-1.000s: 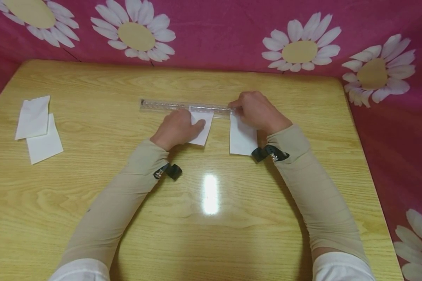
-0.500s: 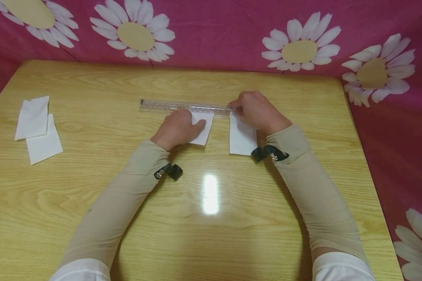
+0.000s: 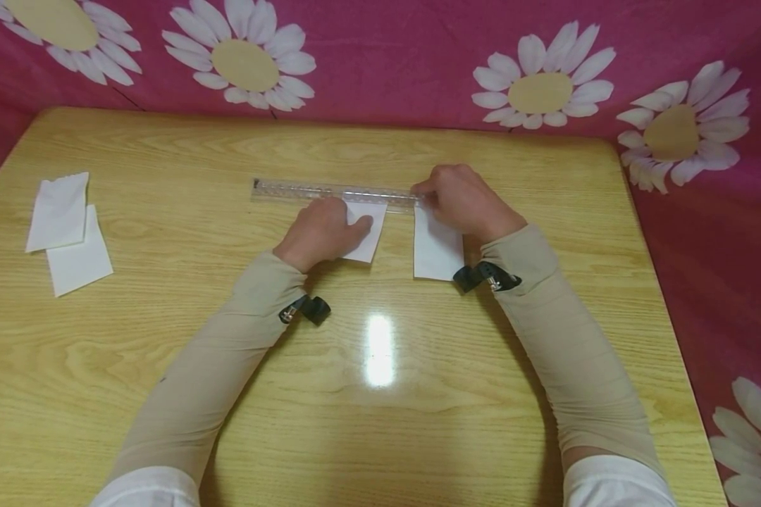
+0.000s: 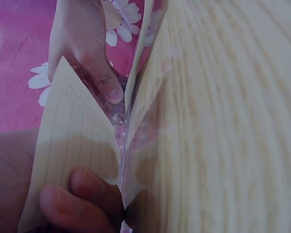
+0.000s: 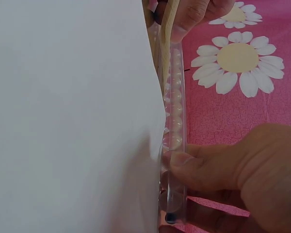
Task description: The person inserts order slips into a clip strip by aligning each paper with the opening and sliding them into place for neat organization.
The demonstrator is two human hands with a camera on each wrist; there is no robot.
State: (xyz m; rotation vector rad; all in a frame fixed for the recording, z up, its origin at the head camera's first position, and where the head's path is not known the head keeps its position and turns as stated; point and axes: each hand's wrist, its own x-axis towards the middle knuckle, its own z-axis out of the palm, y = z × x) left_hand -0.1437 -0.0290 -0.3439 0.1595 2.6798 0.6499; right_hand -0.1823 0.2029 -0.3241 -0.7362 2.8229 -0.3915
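In the head view, a clear plastic strip [image 3: 298, 189] lies crosswise near the middle of the table; the right wrist view shows a row of round bumps along this strip [image 5: 176, 97]. My left hand [image 3: 317, 232] pinches a small white card [image 3: 366, 239] whose upper edge meets the strip. Lines and a row of small squares mark that card [image 4: 70, 121] in the left wrist view. My right hand [image 3: 466, 201] grips the strip's right end, its thumb [image 5: 184, 160] on the bumps. Below that hand, a second white card [image 3: 437, 246] reaches the strip; their exact join is unclear.
Two white cards [image 3: 63, 211] overlap on the left of the wooden table [image 3: 380, 436]. A pink cloth with daisies [image 3: 393, 63] hangs behind the far edge and along the right side. Dark camera mounts [image 3: 313, 310] stick out from both wrists.
My left hand and the card in it have shifted very slightly to the right. The right hand, the strip and the other cards stay where they were.
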